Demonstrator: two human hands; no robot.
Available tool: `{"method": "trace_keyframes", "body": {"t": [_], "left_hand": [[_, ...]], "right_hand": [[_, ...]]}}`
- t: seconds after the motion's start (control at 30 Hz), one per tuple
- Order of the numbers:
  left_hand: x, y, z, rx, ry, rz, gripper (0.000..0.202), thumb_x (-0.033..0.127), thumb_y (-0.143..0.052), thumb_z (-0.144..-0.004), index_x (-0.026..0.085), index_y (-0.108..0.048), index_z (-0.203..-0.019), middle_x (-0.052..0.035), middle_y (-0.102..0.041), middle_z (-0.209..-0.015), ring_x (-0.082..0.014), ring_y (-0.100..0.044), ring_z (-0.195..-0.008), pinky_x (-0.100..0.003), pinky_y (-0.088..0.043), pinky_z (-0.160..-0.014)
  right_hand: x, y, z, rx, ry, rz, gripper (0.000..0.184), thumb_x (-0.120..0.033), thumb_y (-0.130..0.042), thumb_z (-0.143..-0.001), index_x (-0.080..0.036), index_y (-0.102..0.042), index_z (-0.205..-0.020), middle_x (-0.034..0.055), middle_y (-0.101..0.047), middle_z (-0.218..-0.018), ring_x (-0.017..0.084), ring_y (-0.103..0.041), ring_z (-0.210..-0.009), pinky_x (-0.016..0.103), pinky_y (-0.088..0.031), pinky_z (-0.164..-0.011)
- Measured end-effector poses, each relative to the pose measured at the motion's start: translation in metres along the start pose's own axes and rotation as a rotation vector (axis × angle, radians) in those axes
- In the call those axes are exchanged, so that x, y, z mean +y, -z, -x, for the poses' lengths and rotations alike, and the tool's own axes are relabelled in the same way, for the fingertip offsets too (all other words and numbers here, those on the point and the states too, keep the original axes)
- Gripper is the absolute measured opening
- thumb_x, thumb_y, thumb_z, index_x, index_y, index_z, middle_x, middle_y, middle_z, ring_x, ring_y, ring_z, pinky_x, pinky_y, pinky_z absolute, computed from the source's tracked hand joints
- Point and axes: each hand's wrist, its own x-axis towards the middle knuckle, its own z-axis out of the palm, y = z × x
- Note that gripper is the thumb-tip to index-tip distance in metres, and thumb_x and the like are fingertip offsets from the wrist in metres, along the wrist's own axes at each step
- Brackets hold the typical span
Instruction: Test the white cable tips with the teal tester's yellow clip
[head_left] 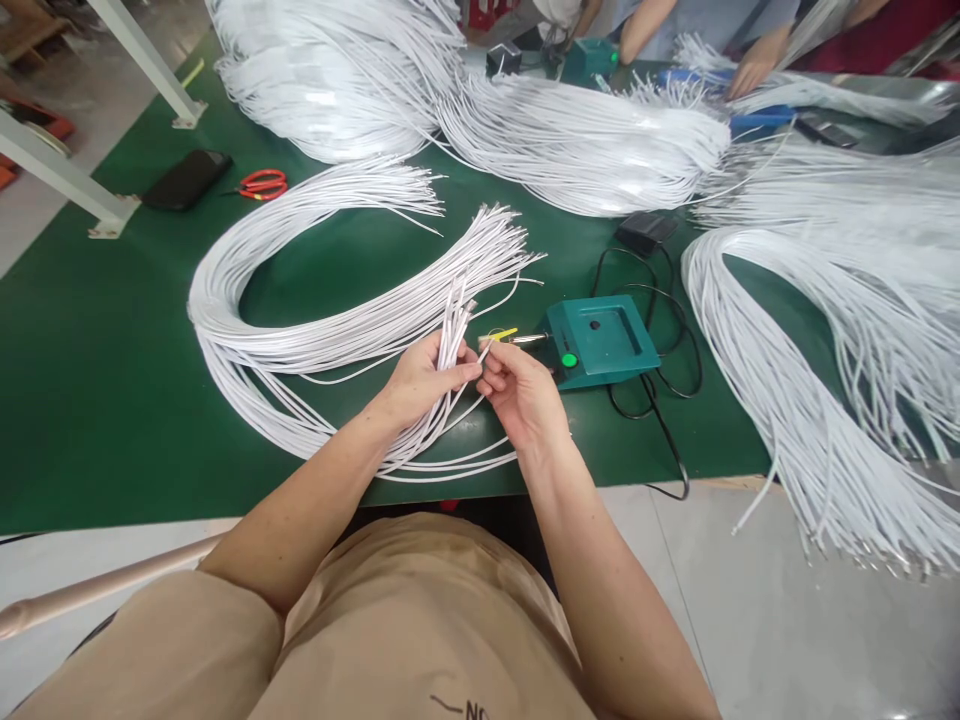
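My left hand (429, 380) is closed around a small bunch of white cables (450, 335), their ends pointing up and away from me. Beside it, my right hand (521, 390) pinches the end of a single white cable (485, 352) between thumb and fingers. Just beyond the right hand, a yellow clip-like piece (502, 335) and a thin metal tip stick out from a teal box-shaped device (600, 340) with a green button. A large looped bundle of white cables (217, 290) lies on the table left of and behind my hands.
Big white cable bundles (585, 140) lie at the back, and another bundle (757, 330) hangs over the front edge at right. Red-handled scissors (262, 184) and a dark phone-like object (187, 180) lie back left. A black cord (679, 440) trails by the device. A co-worker's hand (759, 65) is across the green table (97, 400).
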Motion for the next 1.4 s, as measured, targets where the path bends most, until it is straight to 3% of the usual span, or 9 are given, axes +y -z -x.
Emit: {"method": "trace_keyframes", "body": {"t": [0.1, 0.2, 0.27, 0.37, 0.47, 0.67, 0.93, 1.2, 1.4], "left_hand": [[0.001, -0.001, 0.001, -0.014, 0.01, 0.016, 0.026, 0.023, -0.076, -0.067, 0.015, -0.056, -0.082, -0.0002, -0.063, -0.079, -0.0086, -0.055, -0.061, -0.023, -0.043, -0.059], [0.002, -0.001, 0.0, -0.032, 0.007, 0.022, 0.027, 0.023, -0.075, -0.068, 0.015, -0.056, -0.085, -0.0008, -0.065, -0.079, -0.0113, -0.06, -0.067, -0.023, -0.044, -0.06], [0.002, -0.001, 0.0, -0.055, 0.008, 0.016, 0.026, 0.023, -0.075, -0.069, 0.015, -0.057, -0.086, -0.0015, -0.066, -0.08, -0.0128, -0.062, -0.07, -0.025, -0.046, -0.063], [0.004, -0.001, 0.001, -0.091, 0.0, 0.003, 0.022, 0.022, -0.074, -0.071, 0.014, -0.058, -0.084, -0.0019, -0.066, -0.077, -0.013, -0.063, -0.07, -0.026, -0.048, -0.068], [0.005, -0.001, 0.002, -0.107, -0.017, 0.033, 0.02, 0.023, -0.073, -0.072, 0.014, -0.059, -0.082, -0.0023, -0.067, -0.077, -0.0132, -0.064, -0.071, -0.027, -0.048, -0.069], [0.001, 0.0, 0.001, -0.042, -0.005, 0.044, 0.025, 0.023, -0.074, -0.07, 0.015, -0.057, -0.086, -0.0023, -0.067, -0.084, -0.0125, -0.062, -0.071, -0.026, -0.047, -0.066], [0.002, 0.001, 0.0, -0.004, -0.047, -0.066, 0.021, 0.025, -0.073, -0.07, 0.015, -0.059, -0.082, 0.0003, -0.062, -0.078, -0.0099, -0.054, -0.065, -0.025, -0.044, -0.064], [-0.001, 0.003, -0.001, 0.014, -0.08, -0.164, 0.021, 0.027, -0.072, -0.071, 0.015, -0.06, -0.083, 0.0002, -0.061, -0.078, -0.0101, -0.052, -0.066, -0.024, -0.042, -0.064], [-0.003, 0.003, -0.001, 0.031, -0.072, -0.143, 0.022, 0.027, -0.073, -0.07, 0.016, -0.06, -0.082, 0.0004, -0.062, -0.08, -0.0101, -0.052, -0.067, -0.024, -0.042, -0.065]], "right_hand": [[-0.004, -0.001, -0.002, -0.009, -0.019, -0.01, 0.014, -0.028, -0.07, -0.065, -0.018, -0.061, -0.065, -0.008, -0.038, -0.054, 0.006, -0.03, -0.047, 0.023, -0.033, -0.049], [-0.01, -0.002, -0.006, -0.012, 0.013, 0.07, 0.019, -0.036, -0.067, -0.07, -0.018, -0.067, -0.076, -0.0077, -0.037, -0.053, 0.007, -0.032, -0.047, 0.023, -0.033, -0.05], [-0.014, -0.003, -0.009, -0.034, 0.0, 0.115, 0.025, -0.043, -0.066, -0.072, -0.018, -0.067, -0.071, -0.0071, -0.036, -0.052, 0.007, -0.032, -0.047, 0.024, -0.031, -0.049], [-0.017, -0.003, -0.012, -0.062, -0.04, 0.137, 0.028, -0.042, -0.073, -0.066, -0.017, -0.062, -0.06, -0.007, -0.037, -0.051, 0.006, -0.031, -0.047, 0.023, -0.031, -0.049], [-0.017, 0.0, -0.01, -0.082, -0.09, 0.098, 0.029, -0.042, -0.077, -0.063, -0.016, -0.064, -0.063, -0.0074, -0.039, -0.052, 0.006, -0.033, -0.048, 0.022, -0.033, -0.05], [-0.012, 0.006, -0.003, -0.134, -0.115, -0.001, 0.028, -0.04, -0.079, -0.064, -0.017, -0.069, -0.077, -0.0074, -0.044, -0.058, 0.006, -0.037, -0.051, 0.022, -0.039, -0.055], [-0.01, 0.003, 0.003, 0.011, 0.059, 0.167, 0.03, -0.043, -0.077, -0.067, -0.015, -0.072, -0.075, -0.001, -0.06, -0.069, 0.007, -0.049, -0.057, 0.023, -0.045, -0.061], [-0.017, 0.001, -0.002, 0.017, -0.011, 0.175, 0.04, -0.053, -0.077, -0.063, -0.015, -0.071, -0.07, 0.0, -0.06, -0.065, 0.008, -0.051, -0.056, 0.024, -0.047, -0.06], [-0.013, 0.003, -0.003, -0.019, 0.014, 0.155, 0.031, -0.043, -0.08, -0.064, -0.015, -0.071, -0.074, -0.0018, -0.059, -0.065, 0.006, -0.051, -0.057, 0.022, -0.046, -0.061]]}}
